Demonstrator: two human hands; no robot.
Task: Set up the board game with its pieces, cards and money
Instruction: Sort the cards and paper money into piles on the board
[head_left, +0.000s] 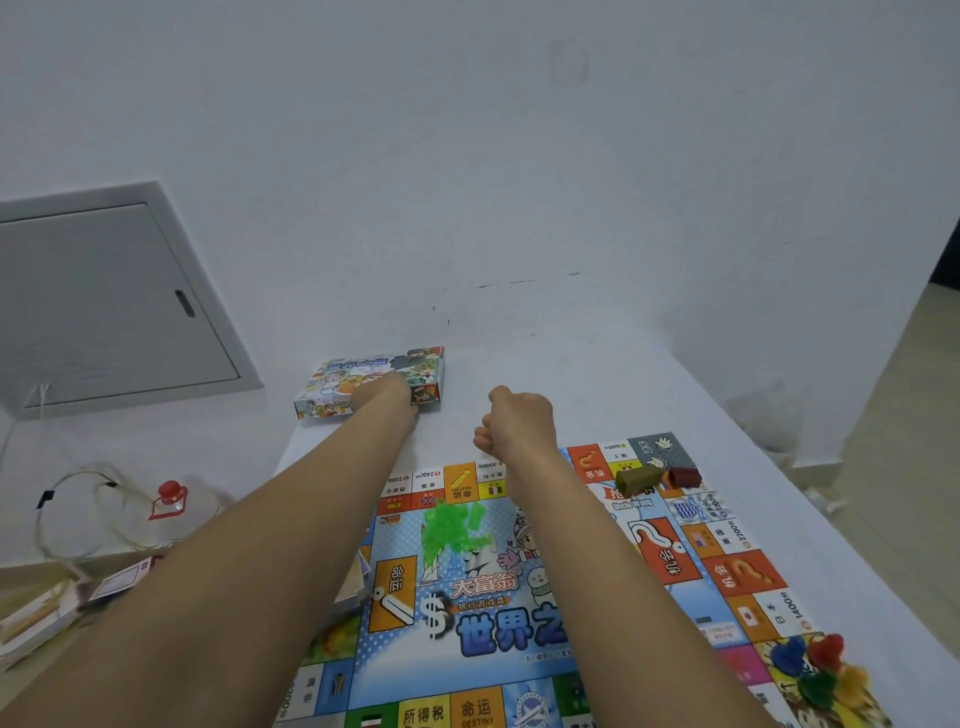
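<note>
Board (519, 613): blue dotted centre, cartoon figures, yellow and blue lettering; border squares in orange, white, red, grey, yellow, some with small flags. Green translucent pieces (449, 530) piled far-centre. Olive block (638, 479) and dark red block (684, 476) at far right corner. Blue, red, green, yellow pawns (818, 667) near right. Game box (332, 387), far left: multicolour cartoon print, red edge. Table (597, 374) white, wall panel (104, 296) grey. Clear bottle (174, 506) left, red cap.

The left hand (387, 397) is resting on the game box (371, 382) at the worktop's (597, 384) far edge, while the right hand (514, 421) is hovering curled above the board (519, 597), holding nothing.
</note>
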